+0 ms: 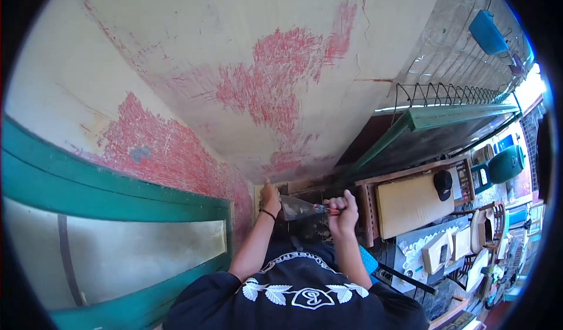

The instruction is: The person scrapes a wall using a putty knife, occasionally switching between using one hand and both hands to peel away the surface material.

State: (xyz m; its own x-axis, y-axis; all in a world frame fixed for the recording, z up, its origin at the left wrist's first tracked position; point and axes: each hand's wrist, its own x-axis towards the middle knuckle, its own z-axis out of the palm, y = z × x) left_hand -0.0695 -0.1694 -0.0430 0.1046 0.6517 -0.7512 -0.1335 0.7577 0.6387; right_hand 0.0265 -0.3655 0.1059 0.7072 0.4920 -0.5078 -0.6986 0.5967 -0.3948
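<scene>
A putty knife (pixel 297 208) with a broad grey blade and a red-and-dark handle is held level in front of my chest. My right hand (pixel 345 214) is wrapped round its handle, thumb pointing up. At the far end of the blade is my left hand (pixel 270 198), a dark band on its wrist. One digit of that hand points up, and the others curl out of sight beside the blade edge; I cannot tell what they hold. Ahead stands a pale wall (pixel 205 124) with scraped patches of red paint (pixel 287 51).
On the left is a green frame (pixel 117 204) around a pale panel. To the right are a green-edged dark board (pixel 457 122), a bench with a tan cushion (pixel 404 208), a black cap (pixel 443 184) on it, and a cluttered table (pixel 410 245). A blue container (pixel 488 32) hangs at upper right.
</scene>
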